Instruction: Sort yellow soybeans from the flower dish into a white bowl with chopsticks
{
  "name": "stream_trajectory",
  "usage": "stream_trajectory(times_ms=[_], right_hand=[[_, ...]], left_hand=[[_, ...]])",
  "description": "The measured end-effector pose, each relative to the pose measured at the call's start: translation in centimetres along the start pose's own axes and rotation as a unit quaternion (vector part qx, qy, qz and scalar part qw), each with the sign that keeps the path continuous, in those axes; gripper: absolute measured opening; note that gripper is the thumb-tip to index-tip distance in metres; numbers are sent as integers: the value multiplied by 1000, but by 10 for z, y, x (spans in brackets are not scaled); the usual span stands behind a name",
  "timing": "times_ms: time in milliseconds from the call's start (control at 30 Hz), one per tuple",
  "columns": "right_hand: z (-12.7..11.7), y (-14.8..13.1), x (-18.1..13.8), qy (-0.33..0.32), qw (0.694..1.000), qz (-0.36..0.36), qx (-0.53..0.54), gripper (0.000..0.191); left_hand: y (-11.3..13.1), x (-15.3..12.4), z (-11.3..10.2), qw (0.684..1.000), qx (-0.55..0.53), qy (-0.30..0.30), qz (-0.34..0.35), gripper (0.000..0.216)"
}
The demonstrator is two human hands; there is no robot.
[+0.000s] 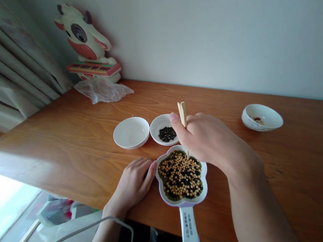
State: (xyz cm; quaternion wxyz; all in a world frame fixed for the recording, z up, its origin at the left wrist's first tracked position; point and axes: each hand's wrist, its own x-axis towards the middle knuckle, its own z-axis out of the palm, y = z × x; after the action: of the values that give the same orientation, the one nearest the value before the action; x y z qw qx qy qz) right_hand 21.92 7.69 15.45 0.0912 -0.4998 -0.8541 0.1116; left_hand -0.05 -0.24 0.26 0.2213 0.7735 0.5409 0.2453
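Note:
My right hand (pixel 206 137) is closed round a pair of wooden chopsticks (pixel 182 113). Their lower tips reach down into a white, flower-shaped pan (pixel 204 196) with a lilac edge. Inside the pan lie many mixed yellow and black beans (pixel 183 177), with a greenish layer showing at the rim. My left hand (pixel 134 181) rests on the table, fingers curled, its thumb against the pan's left side. Just behind the pan stands a white bowl (pixel 155 126) of black beans (pixel 166 134), partly covered by my right hand. To its left is an empty white bowl (pixel 131 132).
A patterned bowl (pixel 260 125) with some small bits in it stands at the back right. At the back left are a cow-shaped toy keyboard (pixel 93 52) and a crumpled clear plastic bag (pixel 102 91). A grey cable (pixel 96 222) crosses in front of my left forearm.

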Motion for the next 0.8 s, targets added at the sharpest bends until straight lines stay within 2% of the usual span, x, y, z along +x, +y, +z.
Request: stream_trajectory(times_ms=[133,267,400,800], right_hand=[[-1,2,-4,-18,1000,6,20,75],[5,6,-6,-27,998,-53,-17,61],[7,5,-5,-40,994,-80,-65,49],[4,0,-4,-51,986,-99,-122,43]], left_hand=[[0,-1,0,1000,-3,2,-2,39],[0,-1,0,1000,0,4,2,38],[-1,0,0,1000,0,4,0,37],[-3,-2,2,1000,-4,5,-2,37]])
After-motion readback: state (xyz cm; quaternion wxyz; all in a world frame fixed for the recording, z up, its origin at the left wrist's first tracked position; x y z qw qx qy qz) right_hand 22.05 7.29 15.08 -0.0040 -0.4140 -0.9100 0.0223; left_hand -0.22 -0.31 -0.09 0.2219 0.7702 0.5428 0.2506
